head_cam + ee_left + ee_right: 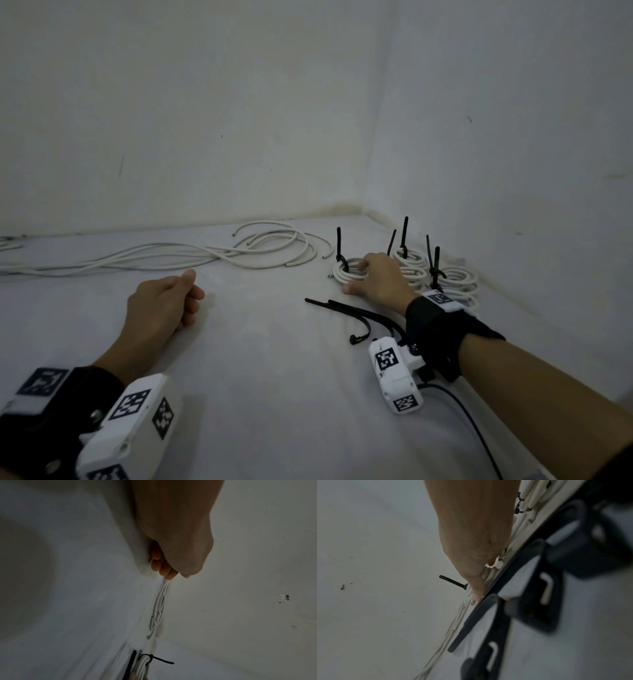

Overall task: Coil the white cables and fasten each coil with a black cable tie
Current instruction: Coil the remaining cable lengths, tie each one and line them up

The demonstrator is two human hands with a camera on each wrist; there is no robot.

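Observation:
My right hand (371, 278) grips a white cable coil (346, 271) on the white surface, thumb on its near side and index finger curled over the top. A black tie (339, 247) fastened round that coil sticks upright. In the right wrist view the thumb of that hand (476, 550) lies along the coil (491, 573), and the tie's tail (452, 581) juts out beyond it. My left hand (164, 303) rests on the surface as a fist, holding nothing; its curled fingers (163, 566) show in the left wrist view. Loose white cables (267, 251) lie behind it.
Two more tied coils (409, 262) (457, 282) sit in the corner behind my right hand, their ties upright. Spare black cable ties (342, 308) lie just left of my right wrist. Walls close the back and right. The loose cables (160, 601) trail off to the left.

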